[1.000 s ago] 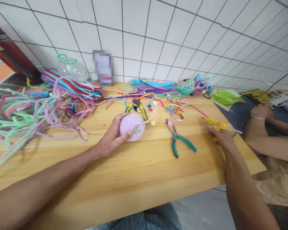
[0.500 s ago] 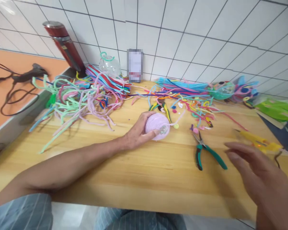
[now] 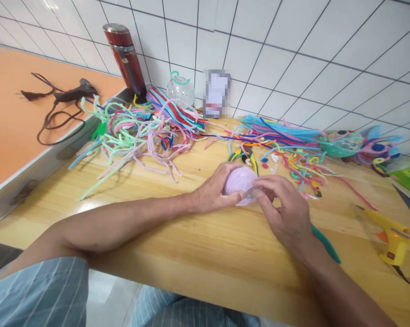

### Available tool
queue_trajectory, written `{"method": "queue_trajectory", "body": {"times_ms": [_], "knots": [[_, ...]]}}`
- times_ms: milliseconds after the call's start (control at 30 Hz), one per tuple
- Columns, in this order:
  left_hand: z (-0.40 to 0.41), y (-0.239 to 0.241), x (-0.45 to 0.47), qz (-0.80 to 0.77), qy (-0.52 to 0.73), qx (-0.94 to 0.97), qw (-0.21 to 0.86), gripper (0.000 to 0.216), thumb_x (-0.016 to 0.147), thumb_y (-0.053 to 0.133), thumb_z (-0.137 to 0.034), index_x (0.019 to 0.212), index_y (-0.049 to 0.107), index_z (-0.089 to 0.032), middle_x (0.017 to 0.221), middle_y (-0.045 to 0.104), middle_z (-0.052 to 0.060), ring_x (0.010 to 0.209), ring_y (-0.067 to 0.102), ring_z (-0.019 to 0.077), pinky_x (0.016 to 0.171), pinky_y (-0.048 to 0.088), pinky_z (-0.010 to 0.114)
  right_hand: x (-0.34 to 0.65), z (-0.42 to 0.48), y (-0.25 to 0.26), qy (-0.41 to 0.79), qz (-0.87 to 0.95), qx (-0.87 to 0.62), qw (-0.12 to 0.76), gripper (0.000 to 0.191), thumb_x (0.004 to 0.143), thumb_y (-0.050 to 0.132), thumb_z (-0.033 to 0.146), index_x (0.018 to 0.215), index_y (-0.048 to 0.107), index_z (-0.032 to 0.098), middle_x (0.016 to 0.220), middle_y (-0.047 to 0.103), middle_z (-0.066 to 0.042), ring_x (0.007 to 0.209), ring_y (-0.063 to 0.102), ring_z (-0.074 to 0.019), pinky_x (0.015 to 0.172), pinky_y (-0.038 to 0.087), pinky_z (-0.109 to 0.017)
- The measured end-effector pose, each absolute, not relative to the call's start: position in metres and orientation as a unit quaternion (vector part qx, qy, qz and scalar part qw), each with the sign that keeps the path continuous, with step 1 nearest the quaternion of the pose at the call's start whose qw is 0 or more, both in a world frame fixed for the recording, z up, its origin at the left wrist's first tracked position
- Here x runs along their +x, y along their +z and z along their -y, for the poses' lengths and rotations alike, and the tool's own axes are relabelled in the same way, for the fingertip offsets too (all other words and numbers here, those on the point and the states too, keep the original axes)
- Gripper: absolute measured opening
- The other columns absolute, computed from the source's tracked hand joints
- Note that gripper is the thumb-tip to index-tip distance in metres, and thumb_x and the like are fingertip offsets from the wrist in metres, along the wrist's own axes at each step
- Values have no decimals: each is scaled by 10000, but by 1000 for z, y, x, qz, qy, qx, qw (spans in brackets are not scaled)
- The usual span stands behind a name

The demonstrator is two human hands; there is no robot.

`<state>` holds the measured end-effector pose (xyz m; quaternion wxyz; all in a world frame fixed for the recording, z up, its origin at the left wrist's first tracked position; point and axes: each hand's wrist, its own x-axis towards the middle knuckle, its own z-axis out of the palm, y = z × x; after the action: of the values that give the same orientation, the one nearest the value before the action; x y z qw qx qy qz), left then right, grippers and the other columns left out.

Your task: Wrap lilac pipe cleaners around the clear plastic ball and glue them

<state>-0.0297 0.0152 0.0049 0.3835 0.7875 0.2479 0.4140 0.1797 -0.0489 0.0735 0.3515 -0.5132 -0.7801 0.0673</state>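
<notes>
While left hand (image 3: 212,190) grasps lilac coiled ball (image 3: 238,182), its axis pointing toward four o'clock, right hand (image 3: 287,210) touching it, grip unclear.

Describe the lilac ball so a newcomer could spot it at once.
Start at the wooden table and find the left hand. It grips the lilac ball, with the right hand at its edge. Its coiled roundness sets it apart from the loose lilac strands farther left.
</notes>
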Motion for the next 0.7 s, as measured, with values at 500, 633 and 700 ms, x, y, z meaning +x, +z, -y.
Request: {"method": "queue_trajectory", "body": {"times_ms": [500,633,700], "knots": [[-16,2,-29,-223,435,805,335,707,951,700,-462,1523,369,-210,1487,520,186,1443,512,349,1232,450,576,177,43,74,162,689,-606,363,179,886,710,410,832,670,244,768,701,-2,626,620,-147,598,499,-305],[-16,3,-29,-223,434,805,338,690,955,699,-464,1505,377,-199,1475,526,187,1429,522,339,1226,461,561,178,43,71,135,703,-591,371,159,893,709,385,841,666,241,778,687,-2,650,611,-149,603,490,-308],[-16,4,-29,-223,434,804,341,690,956,696,-469,1501,377,-189,1466,528,191,1421,527,337,1222,466,559,179,43,69,125,708,-587,373,158,894,712,381,843,664,240,774,680,1,650,606,-149,601,486,-309]]}}
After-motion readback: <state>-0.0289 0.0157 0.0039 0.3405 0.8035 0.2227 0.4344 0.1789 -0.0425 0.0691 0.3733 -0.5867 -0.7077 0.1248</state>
